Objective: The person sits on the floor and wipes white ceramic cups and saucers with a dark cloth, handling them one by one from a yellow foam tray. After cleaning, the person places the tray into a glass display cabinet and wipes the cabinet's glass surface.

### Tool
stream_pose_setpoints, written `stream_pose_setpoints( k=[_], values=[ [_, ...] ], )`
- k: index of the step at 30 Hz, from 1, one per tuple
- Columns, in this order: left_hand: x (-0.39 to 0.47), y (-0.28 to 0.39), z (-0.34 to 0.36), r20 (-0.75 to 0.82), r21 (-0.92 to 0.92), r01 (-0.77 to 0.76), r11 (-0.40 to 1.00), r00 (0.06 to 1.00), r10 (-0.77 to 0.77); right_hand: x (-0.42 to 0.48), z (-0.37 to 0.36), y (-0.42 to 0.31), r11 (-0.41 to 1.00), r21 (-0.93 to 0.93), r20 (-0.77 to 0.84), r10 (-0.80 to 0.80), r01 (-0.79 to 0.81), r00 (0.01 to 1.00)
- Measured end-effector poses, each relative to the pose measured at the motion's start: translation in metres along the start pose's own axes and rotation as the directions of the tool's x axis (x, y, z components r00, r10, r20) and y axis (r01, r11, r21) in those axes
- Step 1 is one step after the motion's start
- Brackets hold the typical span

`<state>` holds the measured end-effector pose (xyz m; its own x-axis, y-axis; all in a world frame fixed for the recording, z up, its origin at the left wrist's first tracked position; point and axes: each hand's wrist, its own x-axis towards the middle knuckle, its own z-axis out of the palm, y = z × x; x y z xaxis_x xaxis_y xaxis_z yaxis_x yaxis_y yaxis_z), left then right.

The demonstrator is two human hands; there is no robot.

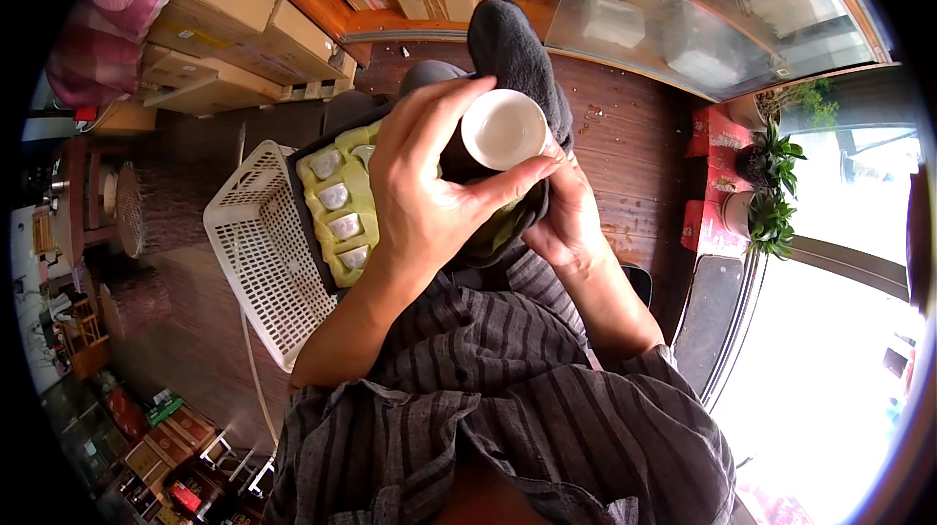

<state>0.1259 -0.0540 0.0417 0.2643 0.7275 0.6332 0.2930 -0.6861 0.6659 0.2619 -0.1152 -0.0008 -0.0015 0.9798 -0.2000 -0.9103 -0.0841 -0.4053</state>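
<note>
A small white cup (504,130), its open top facing the camera, is held between my two hands above my lap. My left hand (432,166) curves around its left side, with the thumb along its lower edge. My right hand (565,210) grips it from the lower right, fingers partly hidden beneath. Under the cup and hands lies something dark that is mostly covered. To the left, a yellow molded tray (342,204) holds several small whitish cups (345,226) in its hollows, partly behind my left forearm. A dark grey sock (512,42) covers a foot just beyond the cup.
A white perforated plastic basket (267,261) stands left of the tray. Cardboard boxes (271,49) are stacked at the upper left. A glass-fronted wooden cabinet (659,20) spans the far side. Potted plants (770,221) stand on red boxes (714,181) at the right, beside a bright window.
</note>
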Motion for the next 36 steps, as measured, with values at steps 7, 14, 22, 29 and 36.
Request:
stream_pose_setpoints(
  k=[7, 14, 22, 29, 36],
  values=[
    [0.017, 0.004, -0.026, 0.153, -0.055, -0.010, 0.998, 0.988, 0.019, -0.002, 0.014, -0.040, 0.706, -0.559, 0.107, -0.459, 0.435, 0.882],
    [0.021, -0.019, -0.033, 0.435, -0.454, 0.176, 0.874, 0.899, 0.045, 0.000, 0.037, -0.075, -0.157, -0.585, 0.798, 0.064, 0.795, 0.600],
    [0.020, -0.016, -0.045, 0.661, -0.481, 0.524, 0.703, 0.744, -0.102, 0.012, 0.037, -0.092, -0.493, -0.261, 0.899, 0.188, 0.830, 0.395],
    [0.018, -0.013, -0.043, 0.697, -0.495, 0.668, 0.555, 0.687, -0.205, 0.012, 0.000, -0.085, 0.306, -0.852, 0.232, -0.508, 0.426, 0.829],
    [0.011, -0.014, -0.020, 0.594, -0.637, 0.767, 0.072, 0.549, -0.587, -0.006, 0.025, -0.055, 0.302, -0.791, 0.186, -0.710, 0.532, 0.679]
  ],
)
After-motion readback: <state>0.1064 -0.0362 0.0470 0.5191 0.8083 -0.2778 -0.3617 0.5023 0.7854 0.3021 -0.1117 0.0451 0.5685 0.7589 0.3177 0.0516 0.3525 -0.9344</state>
